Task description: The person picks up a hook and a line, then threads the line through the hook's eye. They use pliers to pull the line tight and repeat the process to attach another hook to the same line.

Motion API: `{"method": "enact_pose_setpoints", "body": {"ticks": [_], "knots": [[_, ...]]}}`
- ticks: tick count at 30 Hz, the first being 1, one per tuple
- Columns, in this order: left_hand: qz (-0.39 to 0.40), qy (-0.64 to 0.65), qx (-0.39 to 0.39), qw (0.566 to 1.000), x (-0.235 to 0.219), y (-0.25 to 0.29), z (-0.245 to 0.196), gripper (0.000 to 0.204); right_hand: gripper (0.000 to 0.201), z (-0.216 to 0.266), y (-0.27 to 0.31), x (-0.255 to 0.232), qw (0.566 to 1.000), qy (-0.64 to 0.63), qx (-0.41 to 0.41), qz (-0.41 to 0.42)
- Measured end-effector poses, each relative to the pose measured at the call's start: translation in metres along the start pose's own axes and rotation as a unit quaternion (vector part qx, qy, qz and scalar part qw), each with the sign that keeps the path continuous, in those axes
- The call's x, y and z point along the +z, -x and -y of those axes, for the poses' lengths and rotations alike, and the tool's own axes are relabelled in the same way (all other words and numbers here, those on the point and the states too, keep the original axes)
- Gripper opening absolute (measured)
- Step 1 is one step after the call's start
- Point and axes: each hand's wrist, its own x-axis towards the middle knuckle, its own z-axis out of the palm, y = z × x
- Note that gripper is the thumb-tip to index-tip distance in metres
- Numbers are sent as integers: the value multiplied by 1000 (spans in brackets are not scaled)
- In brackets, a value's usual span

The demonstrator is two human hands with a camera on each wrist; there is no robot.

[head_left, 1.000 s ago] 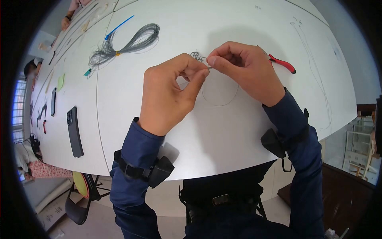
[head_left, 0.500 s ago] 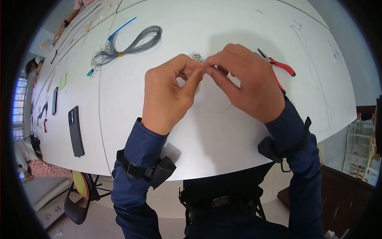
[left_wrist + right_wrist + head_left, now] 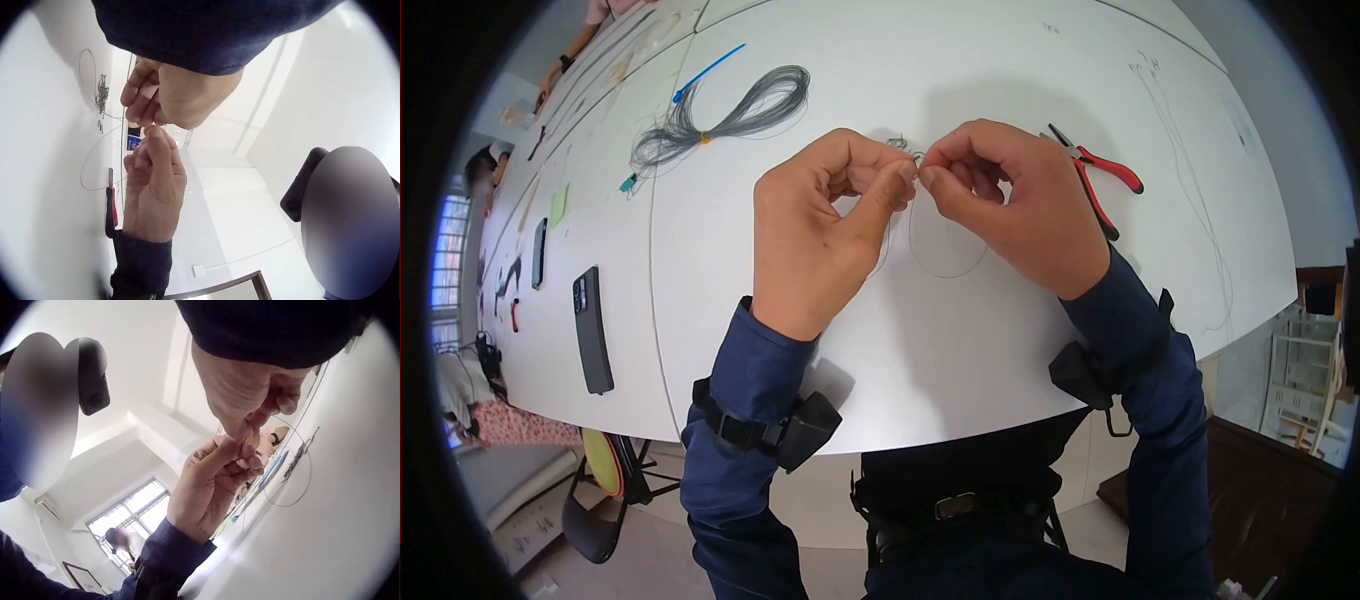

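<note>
Both hands meet over a white table (image 3: 1000, 330) and pinch a thin grey wire between thumb and forefinger. My left hand (image 3: 903, 176) holds it from the left, and my right hand (image 3: 930, 172) grips it a finger's width away. Below the fingertips the wire hangs in a round loop (image 3: 945, 250) that lies on the table. A small tangle of wire (image 3: 898, 144) sits just behind the fingers. The left wrist view shows the loop (image 3: 94, 164) and the tangle (image 3: 101, 94) on the tabletop. In the right wrist view the fingertips of both hands touch above the loop (image 3: 294, 472).
Red-handled pliers (image 3: 1100, 172) lie just right of my right hand. A tied bundle of grey wire (image 3: 730, 110) and a blue cable tie (image 3: 705, 68) lie at the back left. A dark phone (image 3: 590, 328) rests near the left edge. Long thin wires (image 3: 1190, 180) run along the right.
Half a second ago my right fingers were stretched out over the left fingertips; they have curled back into a pinch on the wire. The loop shows again below the hands.
</note>
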Motion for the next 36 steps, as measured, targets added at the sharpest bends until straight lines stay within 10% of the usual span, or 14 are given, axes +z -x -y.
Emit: {"method": "enact_pose_setpoints", "body": {"ticks": [9,21,30,36], "knots": [[27,-82,33,996,2,1,3,7,12,1,-2,2,983,65,-161,-61],[-27,-85,96,991,6,1,9,6,23,-23,-4,1,980,-167,99,51],[-49,-61,45,996,4,4,0,8,27,-22,-3,15,991,-94,-50,-77],[-57,-56,54,995,4,3,2,9,28,-10,-1,10,975,-210,56,54]]}}
